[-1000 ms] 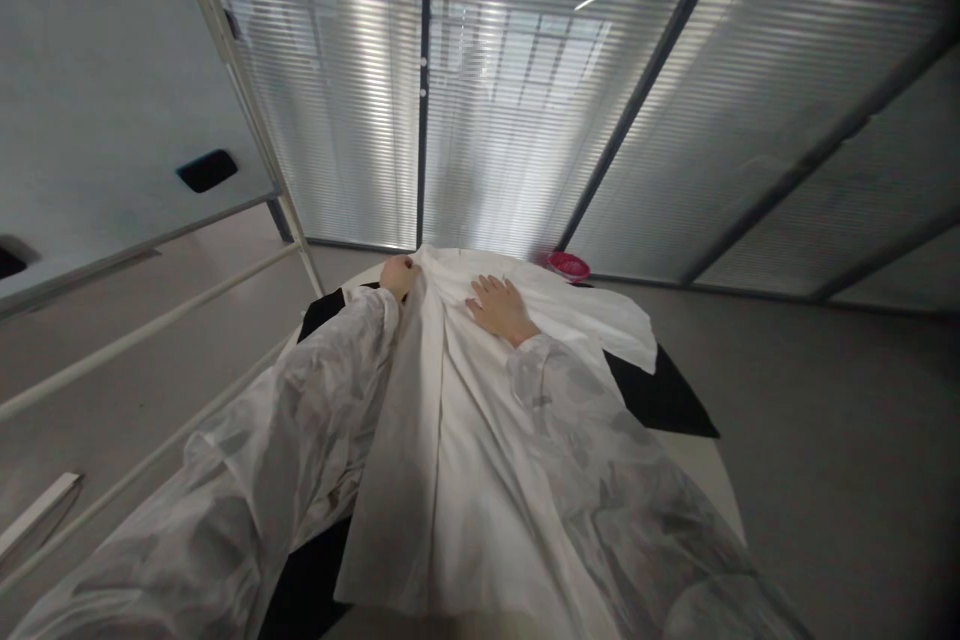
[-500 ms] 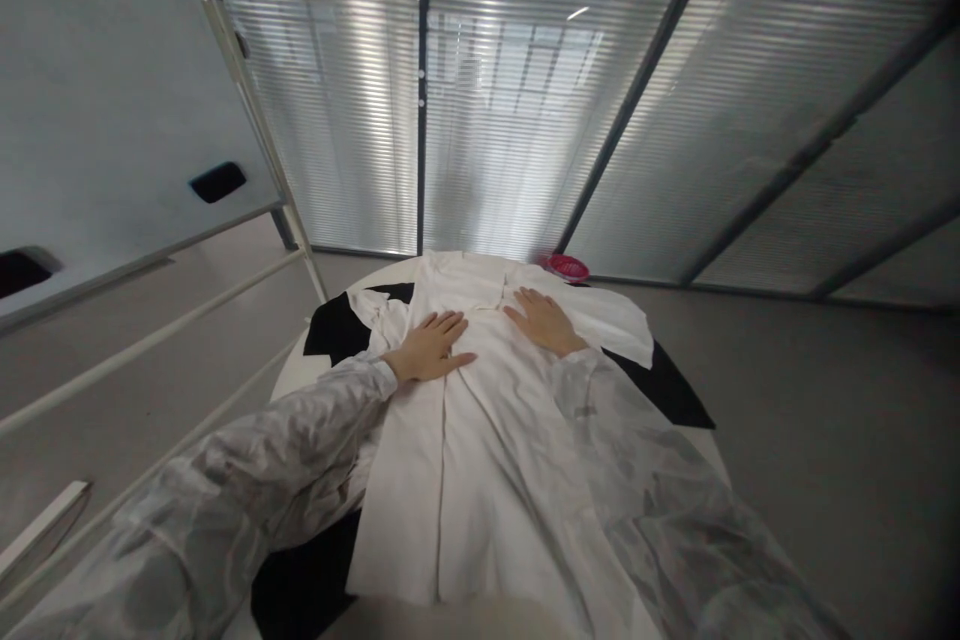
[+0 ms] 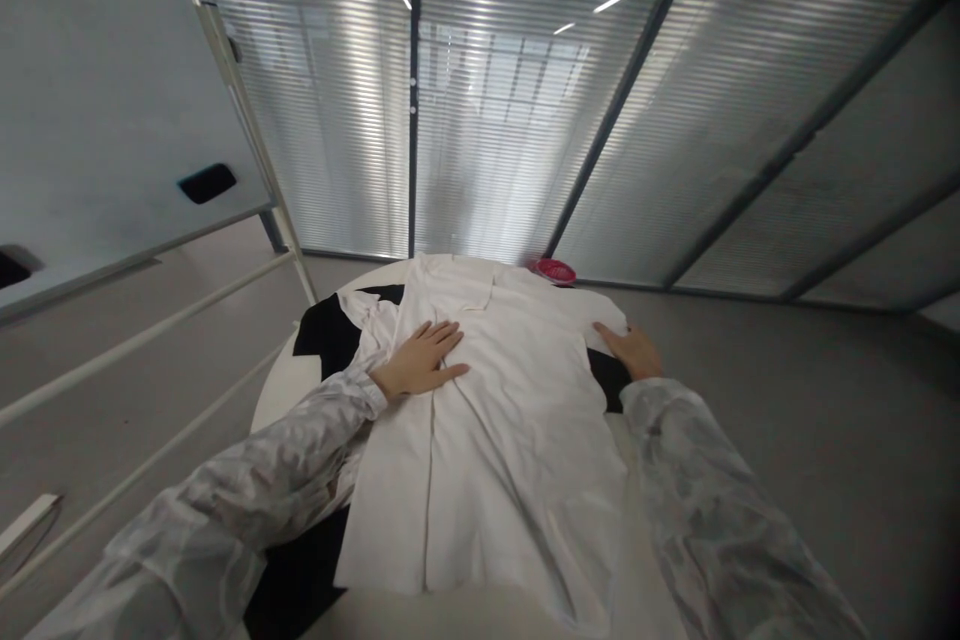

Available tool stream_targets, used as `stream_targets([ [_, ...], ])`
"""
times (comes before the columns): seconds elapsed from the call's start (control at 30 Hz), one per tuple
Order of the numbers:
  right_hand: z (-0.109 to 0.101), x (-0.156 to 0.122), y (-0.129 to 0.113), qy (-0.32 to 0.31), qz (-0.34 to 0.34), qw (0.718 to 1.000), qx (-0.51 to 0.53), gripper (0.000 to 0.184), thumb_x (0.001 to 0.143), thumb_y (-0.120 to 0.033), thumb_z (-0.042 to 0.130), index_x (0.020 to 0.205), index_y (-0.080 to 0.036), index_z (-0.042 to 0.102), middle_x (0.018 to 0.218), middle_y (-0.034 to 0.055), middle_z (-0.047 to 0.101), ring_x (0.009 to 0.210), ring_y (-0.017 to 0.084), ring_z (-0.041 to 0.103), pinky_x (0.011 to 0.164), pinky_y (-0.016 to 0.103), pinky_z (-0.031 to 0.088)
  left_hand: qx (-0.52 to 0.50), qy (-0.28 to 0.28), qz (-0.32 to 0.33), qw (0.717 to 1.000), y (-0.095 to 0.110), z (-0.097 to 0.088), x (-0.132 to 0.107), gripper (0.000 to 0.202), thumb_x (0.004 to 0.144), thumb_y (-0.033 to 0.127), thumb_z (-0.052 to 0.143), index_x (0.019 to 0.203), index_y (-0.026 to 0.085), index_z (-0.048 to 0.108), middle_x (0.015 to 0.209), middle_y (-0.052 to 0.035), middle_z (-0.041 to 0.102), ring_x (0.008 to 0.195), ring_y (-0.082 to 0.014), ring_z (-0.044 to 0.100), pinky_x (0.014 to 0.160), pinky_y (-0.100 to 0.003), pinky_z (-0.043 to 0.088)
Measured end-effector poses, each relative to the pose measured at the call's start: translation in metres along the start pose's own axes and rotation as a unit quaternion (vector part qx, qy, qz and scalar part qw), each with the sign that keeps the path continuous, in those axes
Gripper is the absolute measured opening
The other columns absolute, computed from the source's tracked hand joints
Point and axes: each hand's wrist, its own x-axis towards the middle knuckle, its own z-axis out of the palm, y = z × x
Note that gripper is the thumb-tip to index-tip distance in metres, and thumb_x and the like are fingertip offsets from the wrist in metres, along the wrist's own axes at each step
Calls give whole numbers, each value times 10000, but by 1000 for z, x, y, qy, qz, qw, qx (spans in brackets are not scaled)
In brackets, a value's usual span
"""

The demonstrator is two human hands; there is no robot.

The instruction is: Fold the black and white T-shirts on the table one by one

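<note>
A white short-sleeved shirt (image 3: 517, 440) lies spread on a round table, its hem toward me and its collar end at the far side. My left hand (image 3: 421, 360) rests flat on the upper front beside the placket, fingers stretched out and thumb apart. At the end of the right sleeve (image 3: 592, 308), my right hand (image 3: 636, 352) is closed on the sleeve's edge, thumb on the cloth; its other fingers are partly hidden. The left sleeve (image 3: 364, 308) lies crumpled beyond my left forearm.
The white table (image 3: 285, 390) has black patches (image 3: 330, 335) on its top. A pink-red basket (image 3: 553, 270) sits at the far edge. A whiteboard on a frame (image 3: 112, 70) stands at left. Behind the table is a ribbed glass partition (image 3: 495, 140).
My right hand has moved right, from lying flat on the shirt's upper front to the sleeve end. My left hand keeps its place on the cloth. The view has shifted slightly.
</note>
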Motion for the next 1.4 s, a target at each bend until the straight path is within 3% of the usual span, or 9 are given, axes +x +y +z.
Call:
stream_targets([
  [0.17, 4, 4, -7, 36, 4, 999, 19, 877, 895, -690, 755, 1592, -186, 578, 1517, 249, 666, 1413, 418, 636, 1178, 552, 487, -17, 3, 1, 1000, -1, -2, 1, 804, 1095, 757, 446, 1675, 204, 511, 1767, -132, 445, 1663, -280, 379, 1393, -480, 210],
  [0.37, 5, 15, -13, -6, 68, 997, 45, 902, 788, -749, 812, 1416, -110, 713, 1413, 305, 709, 1353, 461, 670, 1142, 572, 528, -38, 12, -3, 999, -4, -4, 0, 762, 1086, 741, 494, 1645, 225, 547, 1743, -130, 485, 1639, -270, 423, 1393, -476, 220],
  [0.5, 1, 14, -11, 19, 75, 996, 52, 632, 844, -580, 782, 1323, -168, 775, 1333, 241, 763, 1278, 437, 713, 1086, 542, 555, -52, 15, 5, 999, -7, -6, -1, 729, 1094, 713, 508, 1625, 217, 565, 1730, -134, 502, 1632, -259, 433, 1394, -462, 222],
  [0.67, -9, 1, -26, 105, 30, 994, 0, 449, 952, -427, 665, 1313, -171, 740, 1235, 224, 781, 1189, 393, 736, 1029, 503, 551, -62, 22, 2, 998, -9, -7, -1, 707, 1089, 700, 533, 1607, 221, 583, 1716, -133, 520, 1620, -262, 450, 1392, -464, 231],
  [0.8, -21, -6, -50, 178, -77, 979, -59, 408, 1005, -358, 581, 1330, -130, 671, 1169, 232, 765, 1140, 375, 726, 1035, 497, 512, -65, 24, 2, 998, -10, -5, -1, 703, 1088, 701, 534, 1603, 224, 587, 1708, -134, 530, 1613, -259, 460, 1392, -460, 230],
  [0.9, -30, -3, -65, 147, -145, 976, -73, 410, 964, -287, 604, 1351, -159, 646, 1219, 206, 761, 1162, 358, 711, 1044, 462, 493, -67, 27, 5, 997, -11, -4, -1, 698, 1089, 701, 529, 1606, 235, 587, 1708, -127, 531, 1613, -257, 458, 1391, -464, 232],
  [1.03, -37, 3, -75, 90, -153, 983, -44, 555, 925, -231, 622, 1477, -198, 577, 1326, 162, 756, 1168, 322, 708, 998, 414, 517, -68, 27, 3, 997, -12, -4, -2, 682, 1089, 694, 529, 1603, 251, 592, 1711, -121, 529, 1613, -263, 459, 1389, -477, 236],
  [1.27, -45, -1, -84, 157, -215, 962, -58, 438, 1019, -290, 552, 1423, -193, 692, 1401, 195, 719, 1283, 372, 634, 1117, 495, 457, -68, 28, 7, 997, -15, -2, -3, 678, 1093, 695, 519, 1597, 248, 594, 1710, -120, 529, 1616, -260, 451, 1391, -470, 229],
  [1.4, -57, 1, -91, 183, -175, 967, -6, 411, 1001, -301, 576, 1379, -213, 712, 1385, 171, 721, 1247, 343, 650, 1083, 472, 488, -68, 27, 7, 997, -15, -2, -3, 682, 1093, 697, 520, 1597, 243, 592, 1710, -124, 529, 1616, -264, 452, 1390, -474, 230],
])
